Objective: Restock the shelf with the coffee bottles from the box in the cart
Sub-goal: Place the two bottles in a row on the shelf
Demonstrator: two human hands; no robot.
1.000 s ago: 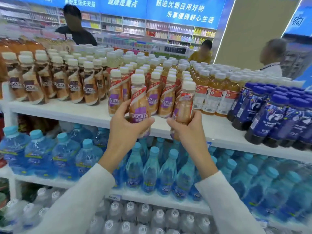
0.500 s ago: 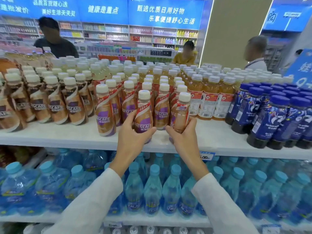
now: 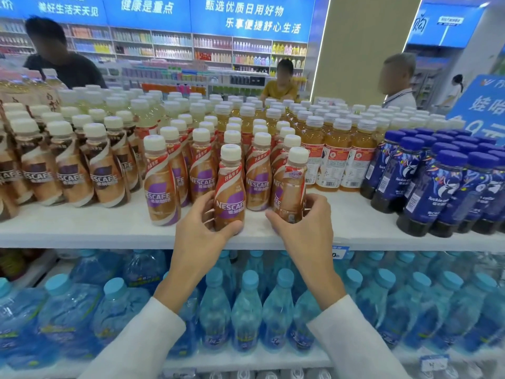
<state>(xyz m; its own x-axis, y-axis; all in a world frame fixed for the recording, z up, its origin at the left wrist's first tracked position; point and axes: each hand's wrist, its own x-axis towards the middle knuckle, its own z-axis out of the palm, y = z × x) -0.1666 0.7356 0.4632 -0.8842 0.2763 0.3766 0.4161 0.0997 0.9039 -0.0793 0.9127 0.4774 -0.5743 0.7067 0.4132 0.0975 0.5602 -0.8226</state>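
Two brown coffee bottles with white caps stand at the front of the white shelf [image 3: 82, 228]. My left hand [image 3: 200, 229] is wrapped around the lower part of the left coffee bottle [image 3: 230, 184], label facing me. My right hand [image 3: 306, 225] grips the base of the right coffee bottle [image 3: 291, 184], which leans slightly right. Both bottle bases sit at shelf level near the front edge. Behind them stand several rows of the same purple-label coffee bottles [image 3: 161, 184]. The cart and box are out of view.
Brown-label coffee bottles [image 3: 105, 170] fill the shelf's left, orange tea bottles [image 3: 334, 160] and dark blue bottles [image 3: 437, 192] the right. Blue water bottles [image 3: 246, 313] fill the lower shelf. Three people [image 3: 281, 83] stand beyond the display.
Both hands have lowered the two coffee bottles from above the shelf edge down onto the shelf front. The camera view rose, showing more of the shelf top.
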